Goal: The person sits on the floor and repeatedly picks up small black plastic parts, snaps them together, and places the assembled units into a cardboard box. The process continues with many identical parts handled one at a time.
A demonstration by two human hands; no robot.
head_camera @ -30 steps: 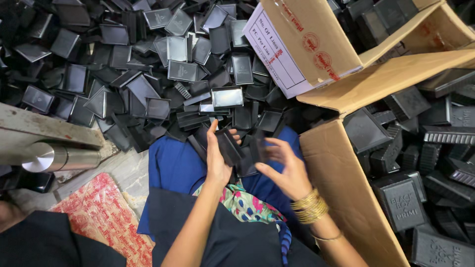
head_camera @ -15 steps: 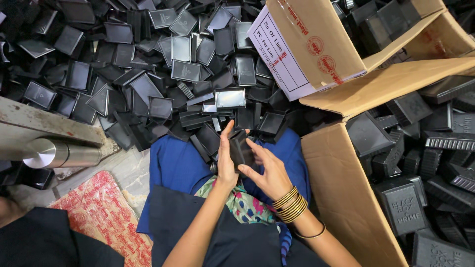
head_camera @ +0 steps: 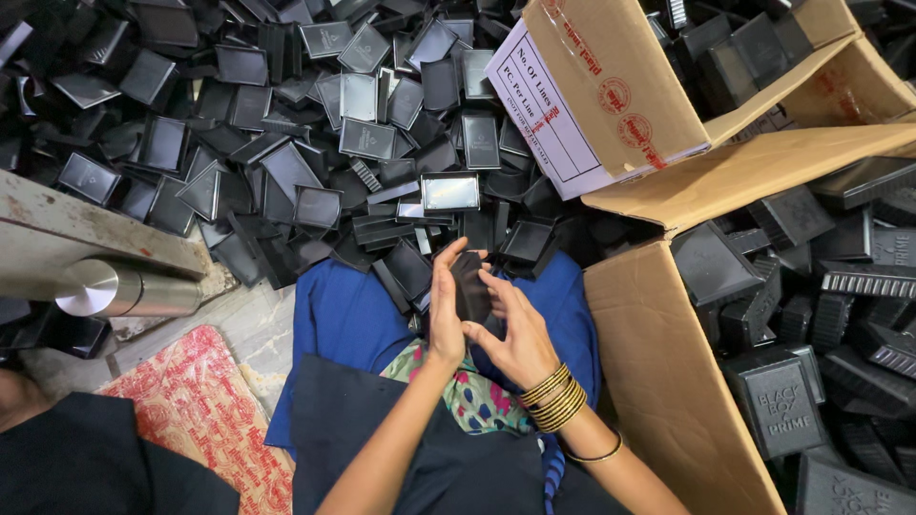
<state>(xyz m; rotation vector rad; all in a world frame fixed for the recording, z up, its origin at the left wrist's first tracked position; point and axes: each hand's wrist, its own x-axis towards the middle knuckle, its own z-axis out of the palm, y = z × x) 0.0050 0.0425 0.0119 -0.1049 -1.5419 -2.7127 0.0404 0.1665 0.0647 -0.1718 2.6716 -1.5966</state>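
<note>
We have both hands raised over our lap, holding one small black plastic piece (head_camera: 471, 286) between them. Our left hand (head_camera: 447, 310) grips it along its left side, fingers upright and curled over its top edge; our right hand (head_camera: 520, 334), with gold bangles (head_camera: 555, 401) at the wrist, presses against its right side, fingers closed on it. The piece sits just above the blue cloth (head_camera: 348, 329) across our knees, at the near edge of a big heap of black trays (head_camera: 315, 143) that covers the floor ahead. One tray (head_camera: 450, 192) with a pale inner face lies just beyond our fingertips. To our right stands an open cardboard box (head_camera: 668, 372) filled with black moulded parts (head_camera: 782, 401). At left lie a steel cylinder (head_camera: 129, 289) and a red patterned mat (head_camera: 196, 410).
</note>
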